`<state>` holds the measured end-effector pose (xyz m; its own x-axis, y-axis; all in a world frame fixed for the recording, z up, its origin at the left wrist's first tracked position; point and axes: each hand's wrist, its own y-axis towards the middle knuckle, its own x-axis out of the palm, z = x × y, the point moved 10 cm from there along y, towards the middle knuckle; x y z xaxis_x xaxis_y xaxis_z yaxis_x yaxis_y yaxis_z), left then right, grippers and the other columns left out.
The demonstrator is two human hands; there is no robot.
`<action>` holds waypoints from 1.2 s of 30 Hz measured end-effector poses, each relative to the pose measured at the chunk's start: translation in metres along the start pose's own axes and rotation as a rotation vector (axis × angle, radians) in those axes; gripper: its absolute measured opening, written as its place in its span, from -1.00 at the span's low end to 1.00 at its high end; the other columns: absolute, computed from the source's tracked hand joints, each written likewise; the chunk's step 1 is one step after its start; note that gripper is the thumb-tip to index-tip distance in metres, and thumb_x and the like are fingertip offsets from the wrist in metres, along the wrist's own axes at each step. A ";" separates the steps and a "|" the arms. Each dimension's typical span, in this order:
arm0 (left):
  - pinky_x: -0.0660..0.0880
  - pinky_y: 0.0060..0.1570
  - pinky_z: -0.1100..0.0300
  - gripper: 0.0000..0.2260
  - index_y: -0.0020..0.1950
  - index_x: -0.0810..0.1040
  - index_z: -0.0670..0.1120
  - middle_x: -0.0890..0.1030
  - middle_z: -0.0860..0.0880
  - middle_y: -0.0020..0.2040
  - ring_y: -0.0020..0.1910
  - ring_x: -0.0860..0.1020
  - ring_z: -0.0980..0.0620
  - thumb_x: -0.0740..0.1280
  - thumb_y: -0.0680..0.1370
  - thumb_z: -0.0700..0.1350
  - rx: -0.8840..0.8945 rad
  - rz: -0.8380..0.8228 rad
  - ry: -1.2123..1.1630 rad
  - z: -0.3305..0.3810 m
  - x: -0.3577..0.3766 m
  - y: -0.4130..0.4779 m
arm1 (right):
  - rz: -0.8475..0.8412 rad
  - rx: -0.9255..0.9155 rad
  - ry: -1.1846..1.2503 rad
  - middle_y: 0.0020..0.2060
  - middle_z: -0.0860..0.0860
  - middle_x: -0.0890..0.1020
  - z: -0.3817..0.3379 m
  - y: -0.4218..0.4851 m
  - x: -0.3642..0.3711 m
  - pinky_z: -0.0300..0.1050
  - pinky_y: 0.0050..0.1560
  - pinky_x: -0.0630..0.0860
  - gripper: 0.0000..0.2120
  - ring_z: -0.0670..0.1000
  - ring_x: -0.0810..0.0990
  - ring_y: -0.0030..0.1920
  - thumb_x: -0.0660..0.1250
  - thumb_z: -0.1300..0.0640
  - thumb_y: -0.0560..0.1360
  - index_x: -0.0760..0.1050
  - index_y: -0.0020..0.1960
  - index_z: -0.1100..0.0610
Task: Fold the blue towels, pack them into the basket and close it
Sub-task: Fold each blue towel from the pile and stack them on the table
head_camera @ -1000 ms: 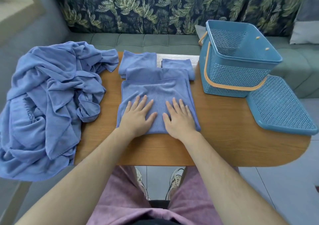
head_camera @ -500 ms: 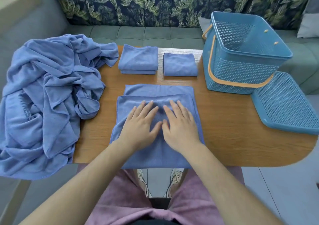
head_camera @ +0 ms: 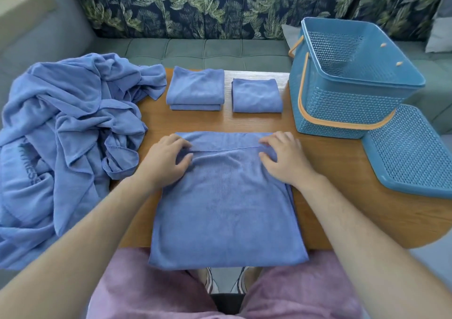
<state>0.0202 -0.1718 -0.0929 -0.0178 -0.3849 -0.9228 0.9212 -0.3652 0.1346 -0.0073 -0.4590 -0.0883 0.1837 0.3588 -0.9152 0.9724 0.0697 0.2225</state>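
Note:
A half-folded blue towel point(head_camera: 225, 208) lies on the wooden table point(head_camera: 342, 184) in front of me, its near end hanging over the table edge. My left hand point(head_camera: 166, 162) pinches the left end of its upper layer's far edge. My right hand point(head_camera: 286, 159) pinches the right end of that same edge. Behind it sit a stack of two folded towels point(head_camera: 195, 86) and a single folded towel point(head_camera: 256, 96). The blue basket point(head_camera: 342, 108) with an orange handle stands open at the right. Its perforated lid point(head_camera: 411, 152) lies beside it, partly under the basket's corner.
A big heap of unfolded blue towels point(head_camera: 68, 123) covers the table's left end and hangs off it. A grey-green sofa point(head_camera: 220, 52) with a leaf-patterned back runs behind the table. My knees in pink shorts point(head_camera: 146, 289) are below the table edge.
The towel has slid toward me and now hangs over the near edge. Both hands went from pressing flat at its middle to apart at its far fold edge, fingers curled on the cloth.

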 end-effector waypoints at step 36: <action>0.47 0.05 -0.02 -0.85 0.05 0.58 -0.11 0.55 -0.03 0.06 0.01 0.52 -0.08 0.28 0.59 -0.07 0.022 0.294 -0.054 -0.030 -0.014 0.006 | 0.203 -0.029 0.150 0.03 0.01 0.54 0.020 0.003 -0.003 0.05 0.08 0.46 -0.88 0.08 0.49 0.05 0.24 0.16 0.63 0.53 0.11 0.09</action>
<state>0.0379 -0.1435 -0.0903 0.2276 -0.5210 -0.8226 0.8810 -0.2496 0.4019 -0.0022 -0.4788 -0.0914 0.3497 0.5022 -0.7909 0.9126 0.0082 0.4087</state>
